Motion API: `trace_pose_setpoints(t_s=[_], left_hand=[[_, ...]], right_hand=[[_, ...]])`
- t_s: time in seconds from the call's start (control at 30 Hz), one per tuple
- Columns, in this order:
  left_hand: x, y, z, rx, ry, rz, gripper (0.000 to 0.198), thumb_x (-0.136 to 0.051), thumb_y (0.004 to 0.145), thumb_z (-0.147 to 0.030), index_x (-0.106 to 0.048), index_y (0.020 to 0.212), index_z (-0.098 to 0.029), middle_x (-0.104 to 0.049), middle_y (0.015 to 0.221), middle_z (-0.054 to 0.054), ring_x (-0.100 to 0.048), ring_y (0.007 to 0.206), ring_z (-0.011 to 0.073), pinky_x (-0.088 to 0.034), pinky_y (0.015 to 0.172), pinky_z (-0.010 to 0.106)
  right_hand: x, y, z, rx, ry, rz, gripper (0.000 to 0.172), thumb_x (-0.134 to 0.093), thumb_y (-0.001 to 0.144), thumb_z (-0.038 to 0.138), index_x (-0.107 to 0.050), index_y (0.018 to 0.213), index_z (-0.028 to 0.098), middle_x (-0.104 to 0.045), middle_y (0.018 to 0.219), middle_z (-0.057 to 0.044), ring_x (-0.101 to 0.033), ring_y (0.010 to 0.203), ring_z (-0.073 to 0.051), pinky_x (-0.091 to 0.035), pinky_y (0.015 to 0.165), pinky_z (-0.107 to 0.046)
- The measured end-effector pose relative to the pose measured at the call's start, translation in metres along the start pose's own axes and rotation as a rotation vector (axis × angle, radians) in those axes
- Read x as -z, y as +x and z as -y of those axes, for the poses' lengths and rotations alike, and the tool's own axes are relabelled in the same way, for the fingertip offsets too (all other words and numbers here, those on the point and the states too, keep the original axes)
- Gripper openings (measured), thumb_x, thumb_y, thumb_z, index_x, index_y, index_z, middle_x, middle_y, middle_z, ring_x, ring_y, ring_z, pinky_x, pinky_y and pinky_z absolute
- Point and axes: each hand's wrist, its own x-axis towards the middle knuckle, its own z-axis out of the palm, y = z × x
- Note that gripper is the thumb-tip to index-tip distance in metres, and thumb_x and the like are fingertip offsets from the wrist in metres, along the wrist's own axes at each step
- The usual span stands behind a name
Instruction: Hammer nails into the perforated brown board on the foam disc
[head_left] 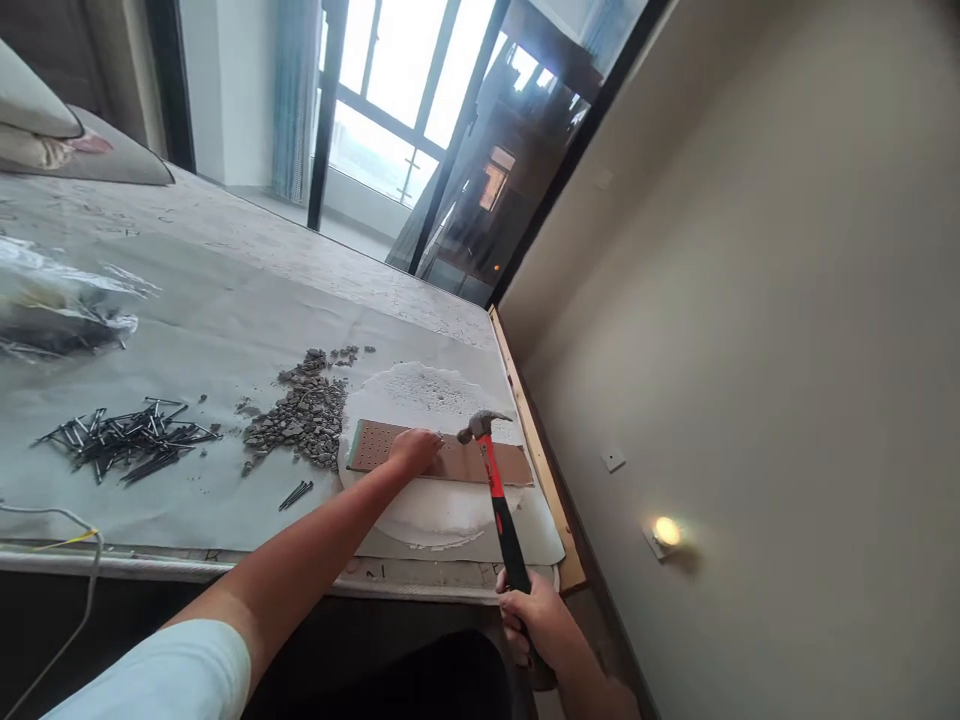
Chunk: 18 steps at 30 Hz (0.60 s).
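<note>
My right hand (538, 618) is closed around the black grip of a red-and-black claw hammer (495, 490). Its metal head hovers just above a brown perforated strip (450, 458). That strip lies across a round white slab (427, 400) on the paper-covered surface. My left hand (414, 449) rests on the strip near its left half, fingers curled together as if pinching something too small to make out.
A heap of grey rubble (304, 415) lies left of the slab. A pile of dark nails (124, 438) and a few loose nails (296, 494) sit further left. Crumpled clear plastic (56, 310) lies at far left. A wall with a lit lamp (665, 531) stands right.
</note>
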Motion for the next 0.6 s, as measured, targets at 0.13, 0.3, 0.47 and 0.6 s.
trace_pose_setpoints(t_s=[0.13,0.3,0.47,0.6], left_hand=[[0.001,-0.001,0.001,-0.002,0.081,-0.011,0.038,-0.042,0.085,-0.038,-0.073,0.078,-0.016,-0.070,0.088,0.015,-0.063,0.082,0.0250,-0.042,0.072,0.032],[0.000,-0.002,0.003,0.021,-0.006,-0.021,0.035,-0.046,0.082,-0.037,-0.073,0.080,-0.015,-0.070,0.085,0.016,-0.063,0.083,0.0263,-0.042,0.073,0.032],[-0.006,-0.001,0.008,0.036,-0.092,-0.038,0.031,-0.052,0.078,-0.037,-0.073,0.071,-0.015,-0.070,0.080,0.015,-0.062,0.083,0.0273,-0.041,0.074,0.033],[-0.008,0.000,0.010,0.030,-0.110,-0.043,0.030,-0.052,0.077,-0.036,-0.072,0.066,-0.016,-0.070,0.079,0.014,-0.061,0.081,0.0261,-0.041,0.074,0.033]], right_hand=[[0.005,-0.019,0.039,0.070,-0.179,-0.032,0.024,-0.049,0.063,0.031,-0.042,0.084,0.021,-0.033,0.041,0.013,-0.026,0.027,-0.006,-0.023,0.029,-0.020],[-0.013,-0.019,0.053,-0.013,-0.269,-0.004,0.018,-0.046,0.059,0.024,-0.040,0.076,0.022,-0.031,0.038,0.013,-0.025,0.026,-0.006,-0.021,0.029,-0.021],[-0.012,-0.020,0.051,0.032,-0.272,0.009,0.013,-0.045,0.061,0.024,-0.039,0.072,0.022,-0.032,0.036,0.013,-0.026,0.027,-0.006,-0.023,0.029,-0.021],[-0.007,-0.021,0.049,0.076,-0.192,-0.060,0.018,-0.047,0.061,0.028,-0.038,0.076,0.023,-0.031,0.038,0.013,-0.025,0.026,-0.006,-0.022,0.028,-0.020]])
